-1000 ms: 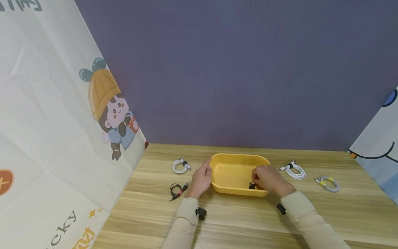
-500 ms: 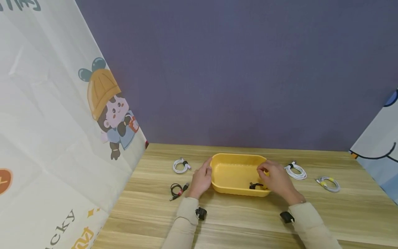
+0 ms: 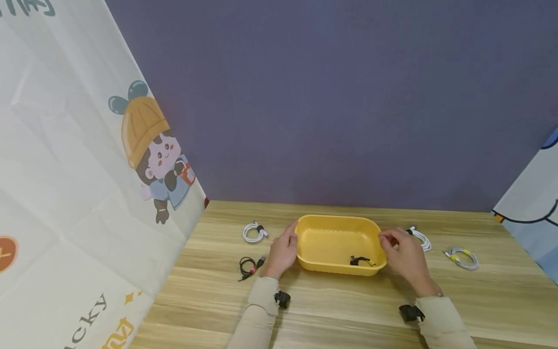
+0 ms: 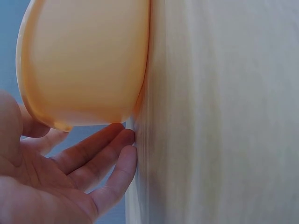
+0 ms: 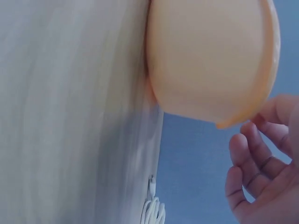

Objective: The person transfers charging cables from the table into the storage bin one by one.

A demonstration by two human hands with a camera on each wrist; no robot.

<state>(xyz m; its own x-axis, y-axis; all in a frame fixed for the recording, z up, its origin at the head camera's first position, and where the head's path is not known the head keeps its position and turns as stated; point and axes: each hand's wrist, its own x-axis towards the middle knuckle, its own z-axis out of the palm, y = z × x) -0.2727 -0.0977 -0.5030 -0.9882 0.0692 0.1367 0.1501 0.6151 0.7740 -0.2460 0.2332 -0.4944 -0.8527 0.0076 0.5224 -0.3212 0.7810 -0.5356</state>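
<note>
A yellow rectangular plastic box (image 3: pixel 340 267) stands on the wooden table. My left hand (image 3: pixel 282 252) rests against its left end. In the left wrist view, fairly straight fingers (image 4: pixel 100 149) touch the outer wall just below the rim. At the opposite end my right hand (image 3: pixel 405 254) is bent loosely, its thumb and forefinger at the rim. The right wrist view has the other fingers (image 5: pixel 247 156) apart from the wall; whether the thumb pinches the rim is hidden. A small black cable (image 3: pixel 361 261) with a plug lies inside, near the box's front right corner.
Left of the box lie a coiled white cable (image 3: pixel 252 238) and a black cable (image 3: pixel 246 272) with a red tie. Another coiled white cable (image 3: pixel 422 241), partly behind my right hand, and a grey one (image 3: pixel 465 264) with yellow ties lie rightward. A dark wall (image 3: pixel 340 106) stands behind.
My right hand has let go of the black cable inside the box, then lifted and moved right to the box's right rim. The left hand and the box have stayed in place.
</note>
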